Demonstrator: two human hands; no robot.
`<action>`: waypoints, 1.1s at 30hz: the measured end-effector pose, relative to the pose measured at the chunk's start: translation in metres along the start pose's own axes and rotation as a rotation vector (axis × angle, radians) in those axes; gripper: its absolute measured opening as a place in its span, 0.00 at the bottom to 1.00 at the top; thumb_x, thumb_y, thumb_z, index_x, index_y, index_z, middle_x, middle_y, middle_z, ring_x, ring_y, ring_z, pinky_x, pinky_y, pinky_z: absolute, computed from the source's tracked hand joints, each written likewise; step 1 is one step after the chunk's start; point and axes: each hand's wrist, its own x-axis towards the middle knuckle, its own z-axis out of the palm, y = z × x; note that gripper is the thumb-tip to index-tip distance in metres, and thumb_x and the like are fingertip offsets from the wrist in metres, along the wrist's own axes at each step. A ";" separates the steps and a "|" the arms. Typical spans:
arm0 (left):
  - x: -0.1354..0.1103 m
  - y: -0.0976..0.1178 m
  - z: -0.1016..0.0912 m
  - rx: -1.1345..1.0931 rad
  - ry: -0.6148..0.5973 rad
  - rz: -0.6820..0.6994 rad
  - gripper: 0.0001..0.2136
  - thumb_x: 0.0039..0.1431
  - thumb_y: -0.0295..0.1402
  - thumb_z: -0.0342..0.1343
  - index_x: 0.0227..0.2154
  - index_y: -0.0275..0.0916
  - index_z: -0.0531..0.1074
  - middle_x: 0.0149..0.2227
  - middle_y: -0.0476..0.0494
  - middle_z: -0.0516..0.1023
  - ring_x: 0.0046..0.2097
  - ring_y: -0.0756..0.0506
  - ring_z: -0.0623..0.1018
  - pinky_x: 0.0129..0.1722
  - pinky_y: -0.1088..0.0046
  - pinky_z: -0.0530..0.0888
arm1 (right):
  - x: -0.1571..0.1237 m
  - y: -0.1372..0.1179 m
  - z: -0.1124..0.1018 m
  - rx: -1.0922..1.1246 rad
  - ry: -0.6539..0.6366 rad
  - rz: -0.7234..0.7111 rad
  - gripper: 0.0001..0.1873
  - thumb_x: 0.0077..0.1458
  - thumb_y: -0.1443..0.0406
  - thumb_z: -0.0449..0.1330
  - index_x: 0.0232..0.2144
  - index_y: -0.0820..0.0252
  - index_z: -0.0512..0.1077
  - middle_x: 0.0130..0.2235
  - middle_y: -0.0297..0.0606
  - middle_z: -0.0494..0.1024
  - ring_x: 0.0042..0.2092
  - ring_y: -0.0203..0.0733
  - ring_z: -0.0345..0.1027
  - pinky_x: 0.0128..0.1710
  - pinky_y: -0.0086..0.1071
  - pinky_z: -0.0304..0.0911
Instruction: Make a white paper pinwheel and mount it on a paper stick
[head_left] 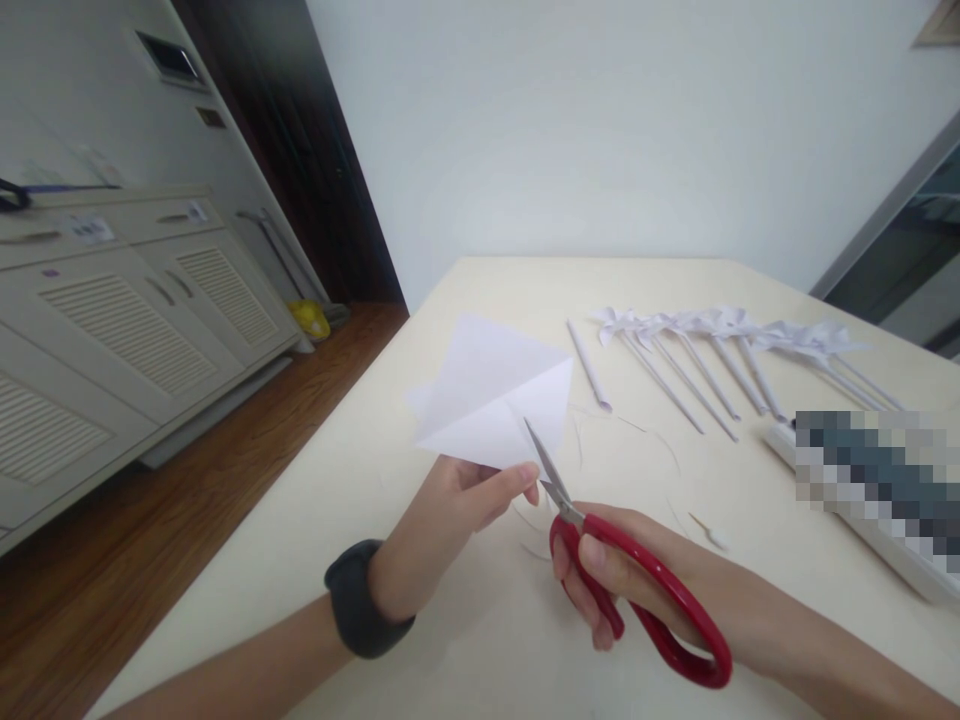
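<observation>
The left hand (480,495) pinches a white sheet of paper (495,385) at its lower edge, thumb in front and the other fingers mostly hidden behind. The sheet is held up above the table (465,660), tilted, with a diagonal line running across it — whether a crease or a folded edge I cannot tell. The right hand (637,560) has its fingers wrapped through and around the red handles of a pair of scissors (568,511). The blades are parted; one lies over the front of the paper near the left thumb, while most of the other is hidden. A dark band (364,600) circles the left wrist.

Beyond the scissors, a paper tube (589,365) lies alone, and to its right is a row of white paper pinwheels (712,322) on sticks. Thin strands (632,423) — fine and curled — lie near the sheet.
</observation>
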 end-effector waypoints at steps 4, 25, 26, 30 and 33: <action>0.000 0.001 0.001 0.000 0.009 -0.005 0.15 0.53 0.41 0.51 0.19 0.36 0.67 0.15 0.56 0.51 0.20 0.54 0.52 0.21 0.74 0.51 | 0.001 -0.001 0.001 0.007 0.021 0.015 0.15 0.57 0.55 0.49 0.27 0.61 0.61 0.22 0.31 0.65 0.29 0.35 0.63 0.36 0.33 0.60; -0.002 0.003 0.001 0.062 0.006 -0.013 0.14 0.52 0.40 0.52 0.17 0.36 0.69 0.14 0.56 0.51 0.19 0.54 0.52 0.19 0.76 0.55 | 0.000 0.001 0.002 0.063 0.010 -0.032 0.19 0.58 0.52 0.45 0.24 0.60 0.59 0.21 0.32 0.64 0.28 0.36 0.62 0.36 0.36 0.61; -0.002 0.003 0.001 0.060 0.005 -0.015 0.14 0.52 0.40 0.52 0.17 0.36 0.69 0.15 0.55 0.51 0.19 0.54 0.53 0.19 0.76 0.55 | 0.000 0.001 0.003 0.041 0.016 -0.030 0.20 0.58 0.52 0.45 0.23 0.60 0.59 0.21 0.32 0.64 0.28 0.37 0.62 0.36 0.36 0.61; -0.002 0.002 0.001 0.050 -0.009 -0.021 0.13 0.51 0.40 0.53 0.18 0.37 0.70 0.14 0.55 0.52 0.19 0.54 0.53 0.18 0.77 0.53 | 0.002 0.002 0.004 -0.030 0.047 -0.023 0.21 0.59 0.52 0.43 0.23 0.61 0.59 0.22 0.33 0.65 0.29 0.36 0.62 0.36 0.35 0.61; -0.002 0.002 0.001 0.042 -0.001 -0.027 0.13 0.50 0.40 0.54 0.18 0.37 0.71 0.14 0.55 0.53 0.19 0.54 0.53 0.17 0.77 0.52 | 0.004 0.004 0.004 -0.041 0.047 -0.031 0.20 0.59 0.52 0.43 0.24 0.61 0.59 0.24 0.34 0.67 0.28 0.35 0.62 0.34 0.34 0.61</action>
